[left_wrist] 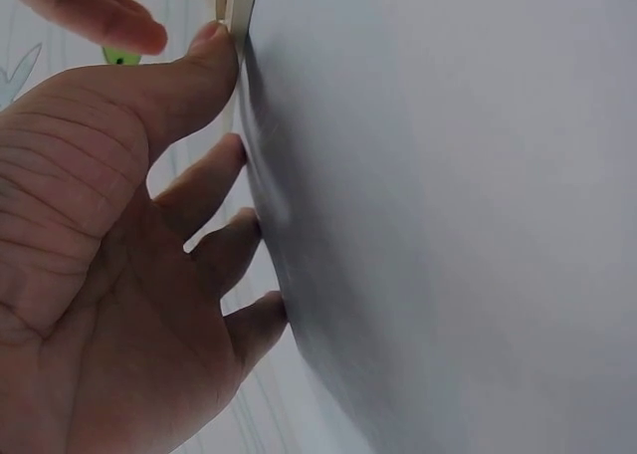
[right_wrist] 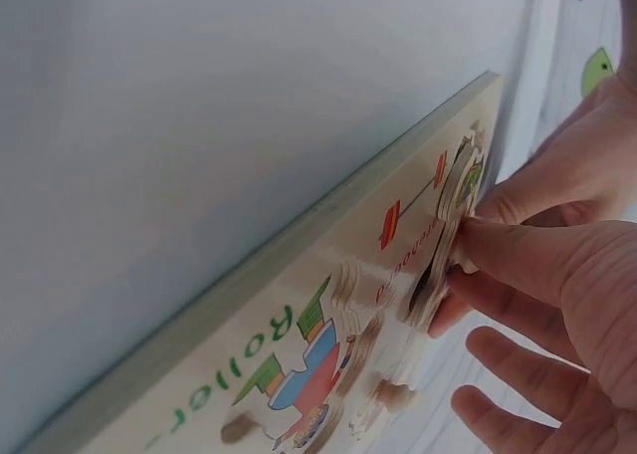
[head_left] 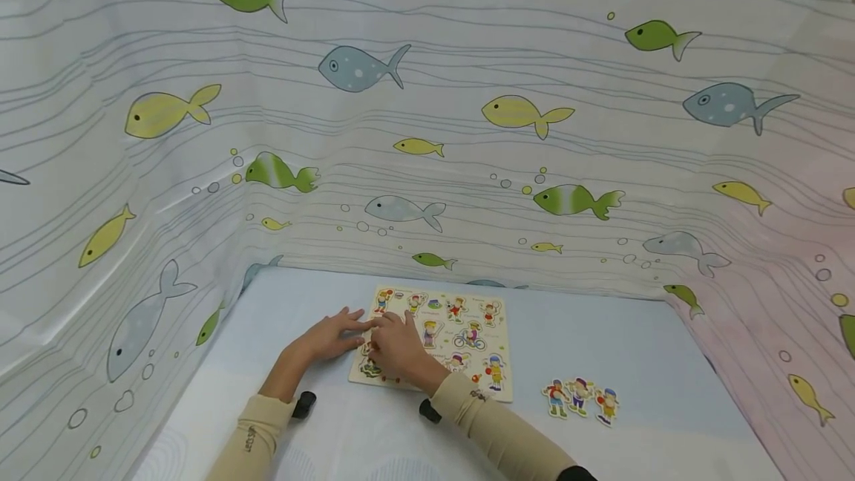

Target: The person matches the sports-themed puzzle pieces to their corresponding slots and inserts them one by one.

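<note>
A wooden puzzle board (head_left: 506, 386) with cartoon sports figures lies flat on the table. My right hand (head_left: 401, 347) is over its left side. In the right wrist view, the right thumb and index finger pinch the edge of a puzzle piece (right_wrist: 430, 283), partly hidden, at the board. A neighbouring piece (right_wrist: 468, 183) with green on it sits beside those fingers. My left hand (head_left: 330, 338) is at the board's left edge, its fingers spread and reaching toward the right hand. In the left wrist view, the left thumb (left_wrist: 204, 51) touches the board's edge, and other fingertips rest on the table.
Three loose figure pieces (head_left: 579, 396) lie close together on the table, right of the board. Behind and at both sides rises a fish-patterned curtain (head_left: 461, 169). Small black devices (head_left: 303, 404) sit at the wrists.
</note>
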Demonstrator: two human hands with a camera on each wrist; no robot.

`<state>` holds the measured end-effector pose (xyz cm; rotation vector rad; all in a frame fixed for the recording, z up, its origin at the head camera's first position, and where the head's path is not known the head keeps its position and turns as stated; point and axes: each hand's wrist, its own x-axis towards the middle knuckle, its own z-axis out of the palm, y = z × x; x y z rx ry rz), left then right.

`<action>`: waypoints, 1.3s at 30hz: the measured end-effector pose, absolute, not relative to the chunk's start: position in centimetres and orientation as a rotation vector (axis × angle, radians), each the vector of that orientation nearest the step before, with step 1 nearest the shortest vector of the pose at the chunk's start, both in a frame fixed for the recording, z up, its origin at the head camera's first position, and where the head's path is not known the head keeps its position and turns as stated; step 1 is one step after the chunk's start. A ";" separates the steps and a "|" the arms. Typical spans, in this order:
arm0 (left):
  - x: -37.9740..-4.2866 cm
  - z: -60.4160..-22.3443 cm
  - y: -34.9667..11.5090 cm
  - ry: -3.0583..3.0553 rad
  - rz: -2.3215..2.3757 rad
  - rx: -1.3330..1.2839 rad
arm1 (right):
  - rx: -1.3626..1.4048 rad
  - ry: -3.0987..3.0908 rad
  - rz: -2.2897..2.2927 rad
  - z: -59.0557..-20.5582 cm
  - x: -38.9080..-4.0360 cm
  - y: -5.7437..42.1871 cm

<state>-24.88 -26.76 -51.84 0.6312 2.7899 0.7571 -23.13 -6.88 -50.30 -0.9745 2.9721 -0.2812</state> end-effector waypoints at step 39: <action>-24.6 -52.1 -26.6 2.801 0.778 0.657 | -1.069 3.025 -0.357 -51.8 -23.1 -5.8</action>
